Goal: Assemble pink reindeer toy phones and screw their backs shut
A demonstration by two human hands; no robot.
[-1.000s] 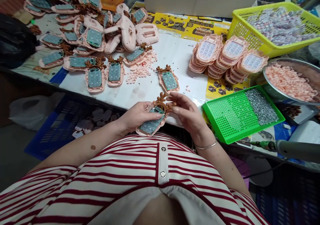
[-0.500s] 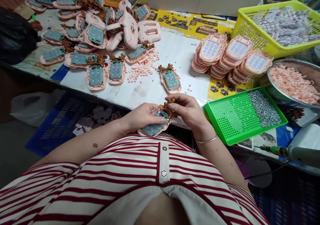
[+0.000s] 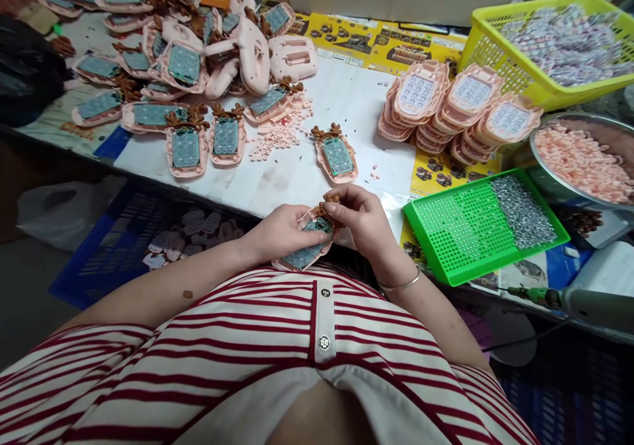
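Close to my striped shirt, my left hand grips a pink toy phone half with a grey-green circuit board in it, thumb lying across the board. At its upper end, the fingertips of my right hand pinch a brown antler piece. Fingers partly hide where the antlers meet the shell. Just beyond my hands, another antlered phone half lies board side up on the white tabletop.
Assembled halves are heaped at left beside small pink rings. Stacked keypad fronts, a yellow basket, a green screw tray, a metal bowl and an electric screwdriver stand right. A blue crate sits below left.
My right hand has shifted slightly left, with its fingertips still on the antler piece. The left hand keeps its hold on the phone half. The whole view has moved a little.
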